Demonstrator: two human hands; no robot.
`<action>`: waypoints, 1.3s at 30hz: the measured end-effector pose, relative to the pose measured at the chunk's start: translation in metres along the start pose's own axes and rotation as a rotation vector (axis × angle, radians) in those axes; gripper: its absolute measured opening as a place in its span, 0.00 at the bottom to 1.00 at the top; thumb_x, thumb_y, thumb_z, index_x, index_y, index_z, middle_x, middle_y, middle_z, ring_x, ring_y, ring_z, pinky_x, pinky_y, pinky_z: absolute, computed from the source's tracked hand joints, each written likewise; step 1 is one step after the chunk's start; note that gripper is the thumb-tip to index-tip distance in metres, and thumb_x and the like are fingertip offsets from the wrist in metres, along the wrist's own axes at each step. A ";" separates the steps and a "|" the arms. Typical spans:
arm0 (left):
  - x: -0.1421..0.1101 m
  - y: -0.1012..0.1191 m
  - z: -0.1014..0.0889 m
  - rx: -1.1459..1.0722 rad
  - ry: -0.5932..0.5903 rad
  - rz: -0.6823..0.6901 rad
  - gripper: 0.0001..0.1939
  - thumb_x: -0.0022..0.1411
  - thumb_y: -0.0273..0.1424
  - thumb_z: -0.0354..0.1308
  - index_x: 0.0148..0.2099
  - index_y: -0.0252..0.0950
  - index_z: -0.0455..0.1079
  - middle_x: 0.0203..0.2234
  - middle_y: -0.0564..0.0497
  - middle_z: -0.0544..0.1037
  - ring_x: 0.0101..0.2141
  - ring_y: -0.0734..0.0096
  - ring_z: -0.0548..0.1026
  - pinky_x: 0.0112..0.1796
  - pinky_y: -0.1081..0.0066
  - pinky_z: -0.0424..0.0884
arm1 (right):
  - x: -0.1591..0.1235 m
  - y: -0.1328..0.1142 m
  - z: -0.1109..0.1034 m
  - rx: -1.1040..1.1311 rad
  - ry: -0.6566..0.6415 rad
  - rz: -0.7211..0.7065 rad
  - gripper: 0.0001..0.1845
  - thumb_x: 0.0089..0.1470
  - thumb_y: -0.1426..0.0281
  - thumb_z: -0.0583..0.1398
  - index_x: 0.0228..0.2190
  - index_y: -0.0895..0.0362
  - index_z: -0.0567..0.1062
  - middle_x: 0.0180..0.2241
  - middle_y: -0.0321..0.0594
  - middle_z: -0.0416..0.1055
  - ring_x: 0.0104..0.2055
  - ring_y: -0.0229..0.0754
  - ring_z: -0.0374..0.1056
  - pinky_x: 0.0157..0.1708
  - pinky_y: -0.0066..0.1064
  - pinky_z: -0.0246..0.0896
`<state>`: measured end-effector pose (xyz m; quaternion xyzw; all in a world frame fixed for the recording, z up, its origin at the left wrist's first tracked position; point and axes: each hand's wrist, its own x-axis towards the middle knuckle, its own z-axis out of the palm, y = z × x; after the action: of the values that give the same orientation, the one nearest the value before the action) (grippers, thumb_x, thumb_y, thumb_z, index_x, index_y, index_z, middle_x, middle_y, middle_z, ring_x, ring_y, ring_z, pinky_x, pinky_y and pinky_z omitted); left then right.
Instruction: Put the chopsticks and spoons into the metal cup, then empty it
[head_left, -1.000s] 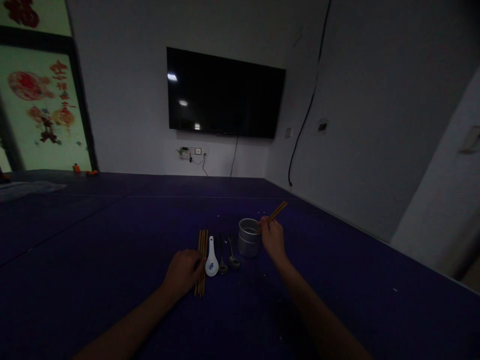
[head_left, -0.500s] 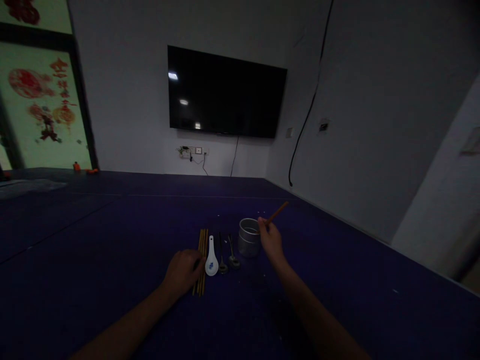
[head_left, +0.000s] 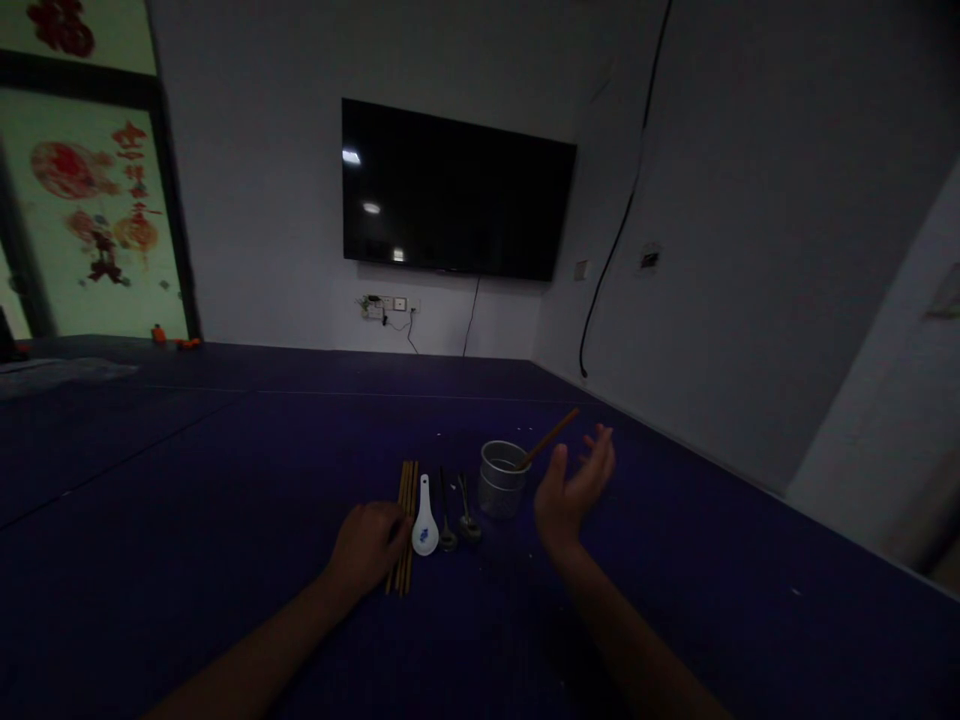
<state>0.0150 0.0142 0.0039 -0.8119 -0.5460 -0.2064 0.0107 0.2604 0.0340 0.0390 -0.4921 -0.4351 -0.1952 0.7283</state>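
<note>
A grey metal cup (head_left: 501, 496) stands upright with one chopstick (head_left: 553, 436) leaning in it, its upper end sticking out to the right. To the right of the cup, my right hand (head_left: 576, 492) is open, fingers raised and apart, holding nothing. My left hand (head_left: 369, 545) rests with curled fingers over several wooden chopsticks (head_left: 407, 485), thumb and fingertips touching them. Right of these lie a white ceramic spoon (head_left: 425, 520) with a blue mark, a dark metal spoon (head_left: 448, 538) and another metal spoon (head_left: 469, 526), side by side.
Everything sits on a wide dark purple surface (head_left: 300, 460) with small white specks. Behind it a black television (head_left: 457, 190) hangs on the wall above sockets and cords. A black cable (head_left: 611, 245) runs down the right wall. Orange objects (head_left: 158, 334) stand far left.
My right hand has let go of the chopstick, which stays leaning in the cup. The hand has moved right and its fingers have spread. My left hand stays on the chopsticks.
</note>
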 end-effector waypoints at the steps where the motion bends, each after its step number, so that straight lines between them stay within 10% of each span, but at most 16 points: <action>1: 0.000 0.000 0.000 0.008 -0.001 -0.009 0.18 0.62 0.37 0.43 0.29 0.36 0.70 0.27 0.48 0.77 0.30 0.67 0.73 0.29 0.71 0.59 | -0.001 -0.007 -0.004 -0.005 -0.001 -0.127 0.30 0.57 0.61 0.49 0.59 0.57 0.52 0.56 0.54 0.55 0.55 0.51 0.56 0.49 0.48 0.53; 6: 0.000 0.000 -0.001 0.055 -0.007 -0.048 0.17 0.62 0.36 0.43 0.28 0.36 0.68 0.26 0.49 0.77 0.28 0.67 0.74 0.28 0.71 0.58 | -0.034 -0.038 -0.013 0.188 -0.415 -0.788 0.19 0.54 0.76 0.49 0.45 0.53 0.69 0.41 0.44 0.71 0.45 0.44 0.66 0.42 0.39 0.60; 11: 0.000 -0.002 0.000 0.118 -0.019 -0.097 0.15 0.62 0.34 0.44 0.27 0.36 0.68 0.25 0.49 0.77 0.28 0.66 0.74 0.28 0.71 0.57 | -0.084 -0.053 -0.005 0.235 -0.804 -0.986 0.16 0.52 0.78 0.47 0.22 0.56 0.70 0.19 0.39 0.67 0.23 0.38 0.62 0.22 0.30 0.54; 19: -0.001 -0.003 0.001 0.150 -0.057 -0.089 0.17 0.62 0.34 0.43 0.28 0.36 0.69 0.25 0.48 0.77 0.29 0.66 0.74 0.29 0.71 0.58 | -0.097 -0.044 0.000 0.056 -1.108 -0.940 0.09 0.42 0.79 0.52 0.22 0.56 0.69 0.21 0.39 0.69 0.25 0.39 0.63 0.24 0.29 0.55; 39: -0.001 -0.002 -0.001 0.119 -0.065 -0.108 0.17 0.61 0.37 0.43 0.28 0.36 0.69 0.25 0.48 0.77 0.27 0.65 0.74 0.28 0.70 0.57 | -0.094 -0.043 0.001 -0.048 -1.321 -0.820 0.13 0.41 0.80 0.53 0.29 0.57 0.74 0.29 0.38 0.75 0.32 0.41 0.67 0.32 0.30 0.58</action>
<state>0.0128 0.0140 0.0038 -0.7856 -0.6002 -0.1474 0.0299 0.1778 0.0027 -0.0149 -0.3216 -0.9218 -0.1248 0.1767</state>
